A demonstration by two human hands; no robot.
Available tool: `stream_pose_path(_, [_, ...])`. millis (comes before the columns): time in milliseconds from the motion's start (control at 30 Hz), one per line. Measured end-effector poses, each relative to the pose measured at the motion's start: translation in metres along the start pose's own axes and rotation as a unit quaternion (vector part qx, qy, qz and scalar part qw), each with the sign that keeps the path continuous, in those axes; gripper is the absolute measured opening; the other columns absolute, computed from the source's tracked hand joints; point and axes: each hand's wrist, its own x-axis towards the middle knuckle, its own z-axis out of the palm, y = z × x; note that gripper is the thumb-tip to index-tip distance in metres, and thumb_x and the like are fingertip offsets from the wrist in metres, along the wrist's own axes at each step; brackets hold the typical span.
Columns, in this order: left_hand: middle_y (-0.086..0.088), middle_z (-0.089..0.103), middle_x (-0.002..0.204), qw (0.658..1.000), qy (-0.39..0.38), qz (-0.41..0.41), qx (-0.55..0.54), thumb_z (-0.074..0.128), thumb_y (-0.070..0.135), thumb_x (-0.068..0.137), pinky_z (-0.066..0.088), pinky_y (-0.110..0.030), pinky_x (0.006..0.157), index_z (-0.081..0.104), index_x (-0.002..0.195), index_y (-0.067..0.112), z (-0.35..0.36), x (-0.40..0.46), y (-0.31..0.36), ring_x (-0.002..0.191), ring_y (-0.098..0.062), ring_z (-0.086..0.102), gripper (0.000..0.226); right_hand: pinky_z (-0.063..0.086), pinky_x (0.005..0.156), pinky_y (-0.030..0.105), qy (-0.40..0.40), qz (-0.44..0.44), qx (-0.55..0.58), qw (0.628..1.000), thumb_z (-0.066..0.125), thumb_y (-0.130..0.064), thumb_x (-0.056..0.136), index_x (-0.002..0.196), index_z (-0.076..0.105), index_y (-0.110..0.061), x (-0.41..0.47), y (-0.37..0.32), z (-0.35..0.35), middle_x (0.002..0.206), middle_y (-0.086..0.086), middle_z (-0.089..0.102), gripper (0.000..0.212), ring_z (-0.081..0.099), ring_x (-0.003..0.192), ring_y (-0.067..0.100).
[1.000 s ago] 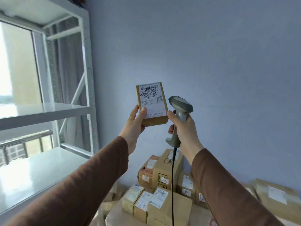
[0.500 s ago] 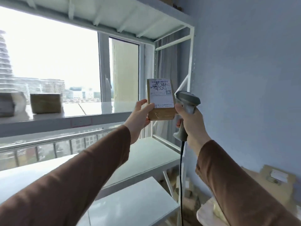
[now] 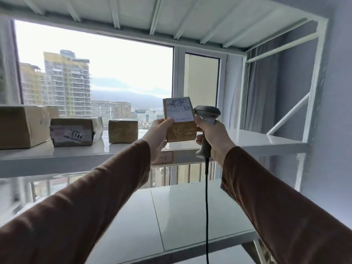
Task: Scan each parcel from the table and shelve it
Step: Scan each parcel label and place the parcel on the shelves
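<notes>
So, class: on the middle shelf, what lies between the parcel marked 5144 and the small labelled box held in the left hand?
In the head view, one small brown taped parcel stands on the white metal shelf between them.

Three brown boxes (image 3: 76,131) are seen set in a row on the left part of the white metal shelf (image 3: 266,143), with another white board (image 3: 190,216) below it.

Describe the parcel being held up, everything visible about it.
The small parcel is a brown cardboard box wrapped in glossy tape, with a white printed label scribbled over in dark ink on its facing side. It is upright, held in the air before the middle shelf. The left hand grips its left edge; the right hand, holding the scanner, meets its right edge.
</notes>
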Motion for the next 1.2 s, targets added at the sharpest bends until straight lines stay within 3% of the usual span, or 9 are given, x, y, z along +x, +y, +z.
stream_pose_path(167, [-0.006, 0.069, 0.105, 0.999, 0.033, -0.022, 0.0, 0.056, 0.035, 0.106, 0.052, -0.038, 0.103, 0.052, 0.135, 0.012, -0.013, 0.053, 0.003, 0.098, -0.02, 0.066, 0.037, 0.055, 0.067, 0.032, -0.034, 0.053, -0.007, 0.998, 0.072, -0.036, 0.096, 0.13, 0.062, -0.005, 0.066, 0.009, 0.028, 0.118, 0.014, 0.073, 0.047, 0.068, 0.09, 0.026])
stream_pose_path(400, [-0.006, 0.068, 0.104, 0.996, 0.068, -0.055, 0.018, 0.058, 0.039, 0.105, 0.052, -0.043, 0.108, 0.057, 0.128, 0.008, -0.034, 0.113, -0.01, 0.102, -0.024, 0.066, 0.039, 0.055, 0.063, 0.038, -0.063, 0.132, -0.05, 0.988, 0.075, -0.03, 0.094, 0.13, 0.062, -0.001, 0.132, 0.03, 0.057, 0.126, 0.021, 0.067, 0.048, 0.065, 0.097, 0.031])
stream_pose_path(533, [-0.003, 0.063, 0.088, 0.992, 0.092, -0.065, 0.05, 0.054, 0.041, 0.106, 0.055, -0.02, 0.068, 0.049, 0.1, 0.017, -0.039, 0.134, -0.018, 0.079, -0.015, 0.063, 0.026, 0.059, 0.088, 0.047, -0.067, 0.16, -0.076, 0.982, 0.075, -0.029, 0.094, 0.134, 0.061, -0.001, 0.154, 0.042, 0.072, 0.129, 0.021, 0.066, 0.05, 0.065, 0.115, 0.037])
stream_pose_path(600, [-0.007, 0.064, 0.095, 0.99, 0.112, -0.054, 0.071, 0.053, 0.041, 0.107, 0.055, -0.028, 0.088, 0.044, 0.117, 0.022, -0.044, 0.146, -0.025, 0.09, -0.022, 0.066, 0.023, 0.056, 0.098, 0.048, -0.074, 0.169, -0.09, 0.979, 0.074, -0.026, 0.095, 0.132, 0.064, -0.003, 0.161, 0.044, 0.078, 0.133, 0.021, 0.064, 0.046, 0.065, 0.114, 0.037])
stream_pose_path(700, [-0.019, 0.06, 0.141, 0.989, 0.08, -0.06, 0.105, 0.046, 0.04, 0.109, 0.046, -0.048, 0.114, 0.041, 0.151, 0.004, -0.052, 0.165, -0.032, 0.132, -0.037, 0.058, 0.056, 0.058, 0.093, 0.045, -0.085, 0.181, -0.112, 0.973, 0.074, -0.021, 0.095, 0.132, 0.064, -0.002, 0.168, 0.043, 0.086, 0.13, 0.021, 0.065, 0.043, 0.068, 0.102, 0.035])
stream_pose_path(867, [-0.02, 0.053, 0.151, 0.982, 0.094, -0.068, 0.148, 0.037, 0.043, 0.111, 0.044, -0.04, 0.114, 0.041, 0.153, 0.0, -0.062, 0.182, -0.036, 0.138, -0.036, 0.053, 0.061, 0.057, 0.064, 0.038, -0.102, 0.188, -0.157, 0.964, 0.068, -0.015, 0.099, 0.134, 0.059, 0.003, 0.174, 0.044, 0.098, 0.109, 0.022, 0.064, 0.041, 0.066, 0.082, 0.03])
stream_pose_path(967, [-0.022, 0.051, 0.149, 0.971, 0.128, -0.057, 0.193, 0.034, 0.044, 0.112, 0.036, -0.03, 0.106, 0.022, 0.158, -0.007, -0.066, 0.191, -0.039, 0.138, -0.035, 0.05, 0.07, 0.057, 0.065, 0.035, -0.107, 0.185, -0.18, 0.96, 0.067, -0.015, 0.1, 0.134, 0.058, 0.006, 0.179, 0.047, 0.104, 0.128, 0.026, 0.065, 0.041, 0.067, 0.094, 0.032])
stream_pose_path(1100, [-0.022, 0.043, 0.156, 0.968, 0.137, -0.058, 0.201, 0.037, 0.043, 0.111, 0.036, -0.028, 0.107, 0.028, 0.159, -0.001, -0.069, 0.198, -0.041, 0.139, -0.034, 0.049, 0.066, 0.058, 0.063, 0.034, -0.103, 0.181, -0.193, 0.959, 0.068, -0.015, 0.099, 0.13, 0.059, 0.006, 0.182, 0.048, 0.11, 0.117, 0.024, 0.067, 0.038, 0.068, 0.077, 0.027])
stream_pose_path(1200, [-0.021, 0.042, 0.158, 0.971, 0.141, -0.054, 0.187, 0.038, 0.043, 0.111, 0.038, -0.028, 0.106, 0.026, 0.16, 0.0, -0.068, 0.199, -0.041, 0.138, -0.033, 0.051, 0.066, 0.059, 0.072, 0.036, -0.103, 0.18, -0.192, 0.959, 0.067, -0.014, 0.099, 0.131, 0.059, 0.006, 0.184, 0.049, 0.112, 0.114, 0.023, 0.064, 0.038, 0.068, 0.083, 0.03])
